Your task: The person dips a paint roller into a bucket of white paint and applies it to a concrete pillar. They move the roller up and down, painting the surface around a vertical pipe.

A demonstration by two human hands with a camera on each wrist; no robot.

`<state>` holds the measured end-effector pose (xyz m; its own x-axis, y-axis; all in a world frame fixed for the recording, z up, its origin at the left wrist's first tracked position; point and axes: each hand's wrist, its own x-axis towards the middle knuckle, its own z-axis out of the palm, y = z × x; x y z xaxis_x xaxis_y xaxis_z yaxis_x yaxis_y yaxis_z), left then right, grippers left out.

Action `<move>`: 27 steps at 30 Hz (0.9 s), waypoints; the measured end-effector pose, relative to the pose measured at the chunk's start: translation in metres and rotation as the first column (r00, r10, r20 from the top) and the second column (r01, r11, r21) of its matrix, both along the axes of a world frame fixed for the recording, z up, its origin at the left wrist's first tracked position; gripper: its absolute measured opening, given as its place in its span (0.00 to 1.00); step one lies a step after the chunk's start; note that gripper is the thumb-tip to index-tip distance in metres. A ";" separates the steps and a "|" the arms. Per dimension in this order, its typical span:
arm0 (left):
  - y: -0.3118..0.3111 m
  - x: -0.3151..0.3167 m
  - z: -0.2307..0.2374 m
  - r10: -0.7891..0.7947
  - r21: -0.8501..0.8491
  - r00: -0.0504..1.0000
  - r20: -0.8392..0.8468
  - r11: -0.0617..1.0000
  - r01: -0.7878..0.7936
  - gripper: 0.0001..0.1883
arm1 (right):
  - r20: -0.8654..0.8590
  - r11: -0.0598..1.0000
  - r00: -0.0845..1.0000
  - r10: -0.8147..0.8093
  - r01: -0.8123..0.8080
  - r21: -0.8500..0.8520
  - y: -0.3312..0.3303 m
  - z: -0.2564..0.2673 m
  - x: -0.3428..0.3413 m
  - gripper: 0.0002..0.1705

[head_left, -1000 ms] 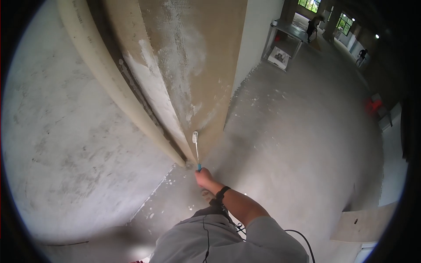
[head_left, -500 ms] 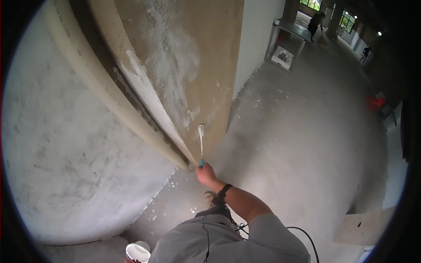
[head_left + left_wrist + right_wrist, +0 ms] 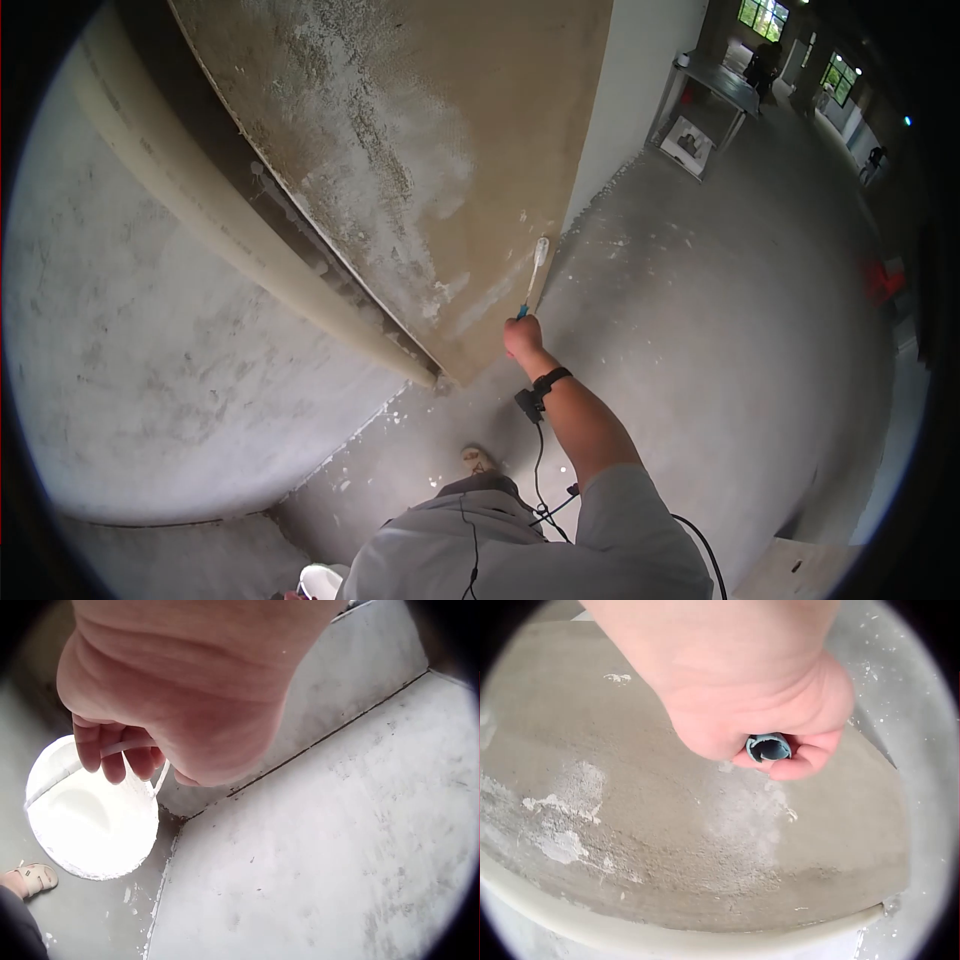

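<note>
My right hand (image 3: 523, 338) grips the blue handle (image 3: 522, 311) of a small white roller (image 3: 541, 252), whose head lies against the brown wall face near its right edge. In the right wrist view, the hollow end of the handle (image 3: 770, 748) shows between the curled fingers of the right hand (image 3: 757, 697). My left hand (image 3: 180, 690) holds the thin handle (image 3: 127, 745) of a white bucket (image 3: 94, 817) with white liquid inside. At the bottom of the head view the bucket (image 3: 322, 580) is partly cut off.
A pale pipe (image 3: 220, 235) runs down beside the brown wall (image 3: 500, 130). White specks mark the grey floor (image 3: 700, 330). A metal table (image 3: 722, 84), people and a red object (image 3: 884, 283) stand farther off. Cables hang near my right arm.
My right hand and the roller have moved right and upward in the head view, toward the wall's right edge. The bucket has come into view at the bottom.
</note>
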<state>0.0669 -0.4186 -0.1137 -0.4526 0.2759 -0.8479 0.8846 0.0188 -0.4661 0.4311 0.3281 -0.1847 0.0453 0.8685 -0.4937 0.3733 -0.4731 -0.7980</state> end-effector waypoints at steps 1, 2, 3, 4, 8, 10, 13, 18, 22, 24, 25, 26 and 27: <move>-0.003 0.003 0.000 0.012 -0.002 1.000 -0.003 1.000 -0.012 0.19 | -0.103 0.997 0.992 -0.079 0.078 -0.018 0.005 0.005 0.001 0.18; -0.006 0.005 0.001 0.024 -0.004 1.000 -0.006 1.000 -0.024 0.19 | -0.102 0.997 0.992 -0.072 0.070 -0.021 0.006 0.009 -0.001 0.18; -0.007 0.007 0.000 0.033 -0.003 0.999 -0.009 0.999 -0.033 0.19 | -0.110 0.995 0.989 -0.098 0.095 -0.030 0.007 0.015 -0.003 0.18; -0.009 0.008 0.000 0.040 -0.001 0.999 -0.013 0.999 -0.040 0.19 | -0.118 0.992 0.985 -0.127 0.123 -0.039 0.007 0.018 -0.006 0.18; -0.010 0.000 -0.004 0.057 0.013 0.998 -0.031 0.998 -0.057 0.18 | -0.081 0.994 0.993 -0.080 0.074 -0.083 -0.008 0.013 -0.015 0.18; -0.011 -0.010 -0.006 0.057 0.018 0.997 -0.042 0.998 -0.057 0.18 | -0.082 0.998 0.995 -0.053 0.052 -0.023 -0.026 0.009 -0.020 0.17; -0.014 -0.027 -0.010 0.057 0.029 0.997 -0.054 0.998 -0.056 0.18 | -0.070 1.000 0.997 -0.013 0.013 0.007 -0.052 0.007 -0.026 0.17; -0.030 -0.055 -0.025 0.055 0.042 0.997 -0.051 0.998 -0.053 0.17 | -0.012 0.998 0.998 0.064 -0.064 0.007 -0.101 0.014 -0.044 0.18; -0.033 -0.077 -0.039 0.346 0.240 0.938 -0.004 0.911 -0.335 0.15 | -0.001 0.987 0.991 0.131 -0.131 -0.093 -0.144 0.032 -0.061 0.19; -0.032 -0.088 -0.048 0.779 0.503 0.585 0.227 0.421 -0.755 0.12 | 0.009 0.988 0.991 0.132 -0.131 -0.085 -0.166 0.037 -0.070 0.19; -0.033 -0.093 -0.052 0.860 0.545 0.333 0.387 0.077 -0.835 0.11 | 0.003 0.980 0.986 0.170 -0.168 -0.105 -0.176 0.036 -0.074 0.19; -0.035 -0.099 -0.056 0.833 0.520 0.069 0.549 -0.276 -0.808 0.11 | -0.004 0.970 0.978 0.207 -0.206 -0.126 -0.185 0.034 -0.080 0.19; -0.040 -0.104 -0.062 0.699 0.430 -0.176 0.693 -0.597 -0.677 0.11 | 0.002 0.970 0.977 0.211 -0.209 -0.122 -0.196 0.038 -0.086 0.19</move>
<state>-0.0369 -0.4587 -0.1759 -0.7130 -0.1478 -0.6854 -0.5015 0.7907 0.3511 0.3454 0.1325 -0.1466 -0.1241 0.7935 -0.5958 0.4856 -0.4751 -0.7338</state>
